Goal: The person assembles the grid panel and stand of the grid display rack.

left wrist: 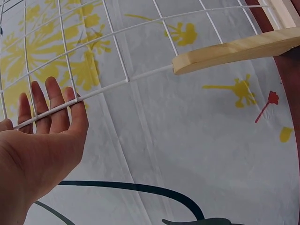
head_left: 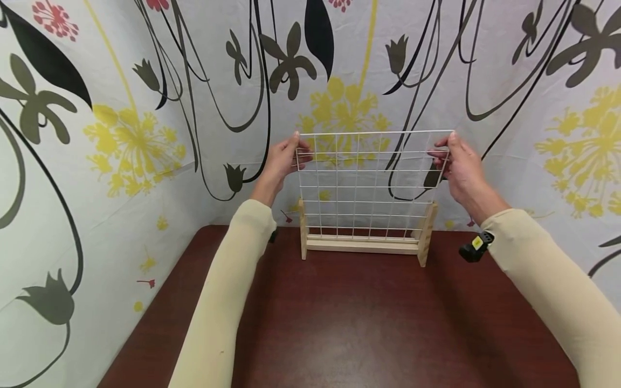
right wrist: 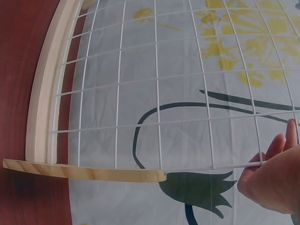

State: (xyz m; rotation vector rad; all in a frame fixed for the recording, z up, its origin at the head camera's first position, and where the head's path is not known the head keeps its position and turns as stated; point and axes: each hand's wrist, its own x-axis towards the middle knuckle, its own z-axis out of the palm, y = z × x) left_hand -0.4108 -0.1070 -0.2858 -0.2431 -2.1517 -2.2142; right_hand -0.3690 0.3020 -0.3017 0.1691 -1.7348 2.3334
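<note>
A white wire grid panel (head_left: 364,187) stands upright in a light wooden stand (head_left: 361,246) at the back of the table. My left hand (head_left: 281,159) holds its upper left corner, thumb at the top and fingers behind the wires. At the opposite upper corner, my right hand (head_left: 463,164) grips the edge in the same way. The left wrist view shows the fingers of the left hand (left wrist: 44,145) bent behind the side wire. From the right wrist, the right hand (right wrist: 274,183) is partly cut off by the frame. The panel's lower edge meets the wooden crossbar (right wrist: 41,108) between two side pieces.
The dark red-brown table (head_left: 359,318) stretches in front of the stand. Right behind it hangs a pale cloth (head_left: 218,129) with yellow, grey and red flower prints, which also runs along the left side. A small black device (head_left: 473,250) sits at the right wrist.
</note>
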